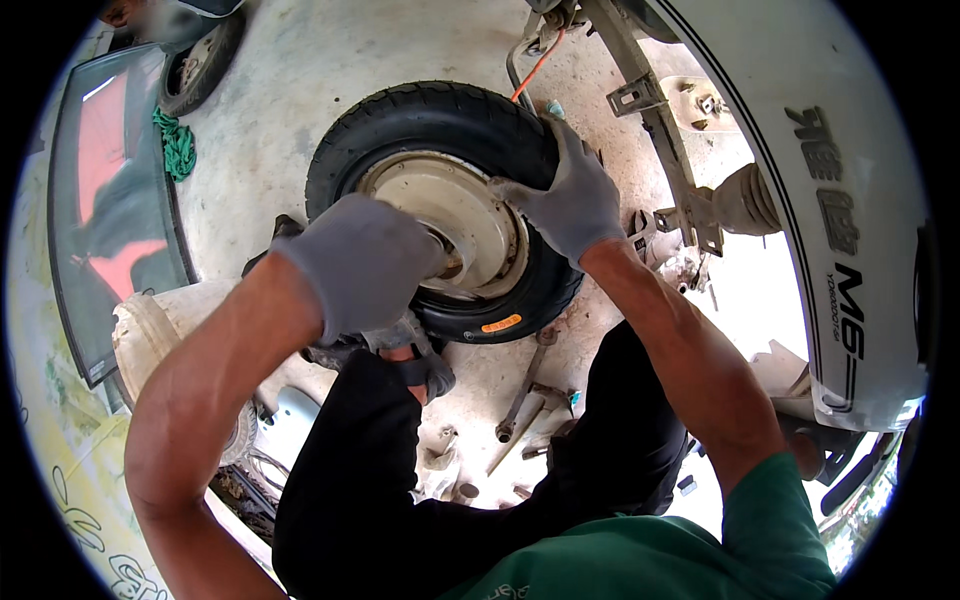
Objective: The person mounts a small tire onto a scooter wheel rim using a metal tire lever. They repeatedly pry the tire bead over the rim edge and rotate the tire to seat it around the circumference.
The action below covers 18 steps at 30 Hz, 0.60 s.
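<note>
A small wheel stands tilted in front of me, a black tyre [430, 108] around a dull cream metal hub [432, 182]. An orange label [501, 324] sits on the sidewall nearest me. My right hand [572, 200], in a grey glove, grips the wheel's right side, thumb at the rim and fingers over the tread. My left hand [362, 255], also gloved in grey, is closed over the lower left of the hub, close to its centre opening [447, 255]. Its fingertips are hidden, so what they hold cannot be made out.
A white vehicle body panel [850, 200] and a metal frame bar [640, 110] rise at the right. At the left are a glass pane [115, 210], a green cloth [175, 145], another tyre [205, 70] and a whitish bucket [150, 330]. Metal tools [525, 390] lie between my legs.
</note>
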{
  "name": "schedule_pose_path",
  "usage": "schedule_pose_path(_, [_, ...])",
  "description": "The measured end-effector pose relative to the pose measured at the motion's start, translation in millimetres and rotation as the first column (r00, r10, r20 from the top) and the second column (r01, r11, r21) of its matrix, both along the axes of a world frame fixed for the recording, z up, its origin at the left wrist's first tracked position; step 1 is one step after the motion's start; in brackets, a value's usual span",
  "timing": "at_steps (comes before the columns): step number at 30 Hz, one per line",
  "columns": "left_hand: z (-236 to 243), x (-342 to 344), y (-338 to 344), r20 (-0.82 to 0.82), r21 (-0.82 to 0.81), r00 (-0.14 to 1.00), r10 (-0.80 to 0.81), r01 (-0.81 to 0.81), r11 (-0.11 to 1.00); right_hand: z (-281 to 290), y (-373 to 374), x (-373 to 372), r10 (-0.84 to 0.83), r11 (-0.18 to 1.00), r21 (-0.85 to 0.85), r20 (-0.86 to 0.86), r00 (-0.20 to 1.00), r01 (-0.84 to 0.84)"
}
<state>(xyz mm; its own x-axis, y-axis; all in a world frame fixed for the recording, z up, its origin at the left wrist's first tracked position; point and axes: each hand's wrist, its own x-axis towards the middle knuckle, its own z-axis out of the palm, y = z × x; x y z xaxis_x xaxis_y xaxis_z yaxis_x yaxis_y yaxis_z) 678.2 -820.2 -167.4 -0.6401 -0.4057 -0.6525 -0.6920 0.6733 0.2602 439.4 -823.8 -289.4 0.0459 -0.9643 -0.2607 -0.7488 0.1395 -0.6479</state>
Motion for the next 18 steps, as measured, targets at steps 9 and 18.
schedule_pose_path(9, [-16,-37,-54,0.05,0.129,0.993,0.105,-0.111,0.986,-8,1,-3,0.015,0.999,-0.03,-0.002,1.0,-0.015])
schedule_pose_path(18, [-4,-60,-40,0.271,0.015,0.955,-0.121,0.122,0.992,-6,0,-3,0.026,0.998,-0.058,-0.009,1.0,-0.026])
